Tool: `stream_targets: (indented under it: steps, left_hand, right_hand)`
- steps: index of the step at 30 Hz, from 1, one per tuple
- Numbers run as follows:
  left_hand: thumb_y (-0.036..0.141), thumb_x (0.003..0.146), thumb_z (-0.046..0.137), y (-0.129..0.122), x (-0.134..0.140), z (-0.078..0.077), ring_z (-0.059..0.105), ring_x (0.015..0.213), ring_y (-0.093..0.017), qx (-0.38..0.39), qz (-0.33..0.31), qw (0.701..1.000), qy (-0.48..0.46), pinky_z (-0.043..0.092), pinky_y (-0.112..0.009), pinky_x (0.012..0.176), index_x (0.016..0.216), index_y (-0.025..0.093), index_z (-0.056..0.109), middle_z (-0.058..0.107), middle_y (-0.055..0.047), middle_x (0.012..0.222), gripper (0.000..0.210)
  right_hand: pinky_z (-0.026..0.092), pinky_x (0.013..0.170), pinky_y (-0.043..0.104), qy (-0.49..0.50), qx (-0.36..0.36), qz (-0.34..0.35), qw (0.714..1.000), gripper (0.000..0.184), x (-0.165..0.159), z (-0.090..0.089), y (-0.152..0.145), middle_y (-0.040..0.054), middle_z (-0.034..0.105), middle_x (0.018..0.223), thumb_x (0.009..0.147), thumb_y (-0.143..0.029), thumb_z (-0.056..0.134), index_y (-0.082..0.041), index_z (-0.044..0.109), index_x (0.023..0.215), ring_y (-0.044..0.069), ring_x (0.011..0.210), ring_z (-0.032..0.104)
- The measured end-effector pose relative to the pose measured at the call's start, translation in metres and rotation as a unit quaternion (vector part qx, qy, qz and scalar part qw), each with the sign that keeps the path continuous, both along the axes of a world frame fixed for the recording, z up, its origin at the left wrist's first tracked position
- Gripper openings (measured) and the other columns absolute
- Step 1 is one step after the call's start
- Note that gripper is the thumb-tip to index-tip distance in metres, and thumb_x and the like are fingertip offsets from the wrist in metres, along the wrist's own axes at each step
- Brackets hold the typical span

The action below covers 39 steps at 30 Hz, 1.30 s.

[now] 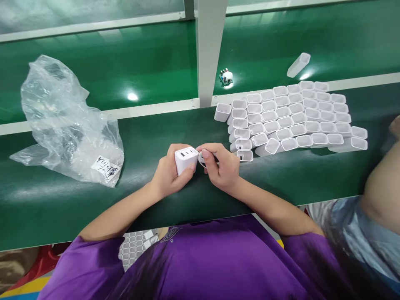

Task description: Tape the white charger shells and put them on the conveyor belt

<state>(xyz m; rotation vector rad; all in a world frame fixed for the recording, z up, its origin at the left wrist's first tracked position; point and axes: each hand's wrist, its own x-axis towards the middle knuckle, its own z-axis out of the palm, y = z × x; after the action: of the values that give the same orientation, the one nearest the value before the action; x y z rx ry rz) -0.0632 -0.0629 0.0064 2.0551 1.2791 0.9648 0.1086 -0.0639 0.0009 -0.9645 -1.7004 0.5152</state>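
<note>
My left hand (168, 175) is wrapped round a white charger (186, 157), whose port face with several slots points up and toward me. Close against its right side, my right hand (223, 168) pinches a small round whitish piece (202, 160) with a dark edge between thumb and fingers. Part of that piece is hidden, so its kind is unclear. Right of my hands, white open-topped charger housings (283, 111) stand in packed rows. The nearest one, a housing (245, 156) with a dark slot inside, is just behind my right hand.
A clear plastic bag (75, 121) with a handwritten label lies at left. Beyond the pale rail, a small circuit board (226, 77) and a single housing (299, 65) rest on green surface. A pale post (211, 50) rises centrally. Another person's arm (383, 187) is at right.
</note>
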Motion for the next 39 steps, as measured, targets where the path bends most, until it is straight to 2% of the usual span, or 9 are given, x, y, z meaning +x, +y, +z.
stream_targets:
  steps: [11, 14, 17, 20, 22, 26, 31, 36, 39]
  left_hand:
    - [0.039, 0.083, 0.055, 0.0, 0.0, -0.008, 0.068, 0.063, -0.018, -0.027, 0.018, 0.998, 0.058, 0.053, -0.029, 0.058, 0.107, 0.023, 0.043, 0.071, -0.005, 0.09, 0.031]
    - [0.04, 0.082, 0.055, 0.006, 0.0, -0.002, 0.069, 0.065, -0.019, -0.076, 0.024, 0.992, 0.093, 0.053, -0.03, 0.061, 0.107, 0.021, 0.045, 0.071, -0.006, 0.091, 0.033]
    - [0.041, 0.084, 0.056, 0.021, -0.007, 0.009, 0.069, 0.069, -0.02, -0.136, 0.022, 0.985, 0.098, 0.053, -0.031, 0.063, 0.115, 0.021, 0.043, 0.071, -0.005, 0.096, 0.039]
    - [0.044, 0.088, 0.057, 0.055, -0.024, 0.02, 0.066, 0.067, -0.017, -0.165, 0.059, 0.981, 0.084, 0.053, -0.03, 0.062, 0.12, 0.021, 0.037, 0.069, -0.003, 0.094, 0.045]
    - [0.042, 0.088, 0.061, 0.089, -0.036, 0.029, 0.064, 0.077, -0.018, -0.127, 0.135, 0.97, 0.159, 0.055, -0.035, 0.072, 0.115, 0.02, 0.042, 0.067, -0.004, 0.1, 0.04]
    - [0.025, 0.08, 0.071, 0.162, -0.049, 0.044, 0.056, 0.113, -0.028, -0.07, 0.247, 0.923, 0.287, 0.043, -0.052, 0.102, 0.108, 0.016, 0.054, 0.058, -0.01, 0.123, 0.034]
    - [0.015, 0.076, 0.072, 0.215, -0.039, 0.039, 0.057, 0.115, -0.033, -0.111, 0.265, 0.903, 0.32, 0.043, -0.053, 0.095, 0.119, 0.004, 0.051, 0.063, -0.017, 0.12, 0.05]
    - [0.017, 0.081, 0.067, 0.208, -0.025, 0.039, 0.037, 0.136, -0.037, -0.044, 0.251, 0.912, 0.322, 0.034, -0.054, 0.103, 0.127, -0.002, 0.045, 0.051, -0.026, 0.138, 0.054]
    - [0.032, 0.093, 0.055, 0.177, -0.001, 0.041, 0.047, 0.123, -0.028, 0.011, 0.18, 0.934, 0.31, 0.037, -0.046, 0.103, 0.115, 0.013, 0.058, 0.062, -0.013, 0.123, 0.029]
  right_hand:
    - [0.05, 0.065, 0.019, -0.098, 0.043, -0.014, 0.994, 0.025, -0.002, -0.013, 0.004, 0.0035, 0.07, 0.088, 0.106, -0.024, 0.035, -0.018, 0.059, 0.102, 0.011, 0.078, 0.067]
    - [0.051, 0.066, 0.02, -0.067, -0.037, 0.013, 0.997, 0.029, -0.002, -0.013, 0.01, 0.0033, 0.069, 0.088, 0.107, -0.031, 0.033, -0.019, 0.059, 0.101, 0.011, 0.076, 0.067]
    - [0.048, 0.055, 0.019, 0.057, -0.191, 0.041, 0.979, 0.029, -0.002, -0.012, 0.017, -0.0029, 0.065, 0.075, 0.106, -0.041, 0.035, -0.02, 0.055, 0.103, 0.007, 0.052, 0.059]
    - [0.042, 0.044, 0.018, 0.17, -0.286, 0.065, 0.941, 0.029, -0.003, -0.016, 0.022, -0.0056, 0.063, 0.072, 0.103, -0.048, 0.04, -0.022, 0.052, 0.104, 0.005, 0.039, 0.051]
    - [0.041, 0.043, 0.018, 0.192, -0.315, 0.076, 0.926, 0.029, -0.003, -0.022, 0.025, -0.0053, 0.064, 0.073, 0.1, -0.049, 0.043, -0.022, 0.052, 0.102, 0.005, 0.039, 0.051]
    - [0.043, 0.048, 0.019, 0.146, -0.361, 0.11, 0.915, 0.025, -0.006, -0.032, 0.027, -0.0052, 0.065, 0.072, 0.097, -0.045, 0.048, -0.022, 0.056, 0.097, 0.006, 0.043, 0.053]
    - [0.04, 0.063, 0.02, 0.018, -0.335, 0.154, 0.93, 0.038, -0.008, -0.033, 0.025, -0.0048, 0.059, 0.058, 0.095, -0.043, 0.055, -0.018, 0.057, 0.066, 0.008, 0.055, 0.054]
    - [0.034, 0.063, 0.021, -0.07, -0.31, 0.145, 0.937, 0.046, -0.01, -0.029, 0.023, -0.0049, 0.053, 0.051, 0.097, -0.038, 0.056, -0.017, 0.055, 0.056, 0.009, 0.056, 0.05]
    - [0.032, 0.061, 0.021, -0.105, -0.293, 0.154, 0.938, 0.048, -0.011, -0.027, 0.022, -0.006, 0.047, 0.049, 0.098, -0.037, 0.055, -0.018, 0.049, 0.054, 0.009, 0.054, 0.046]
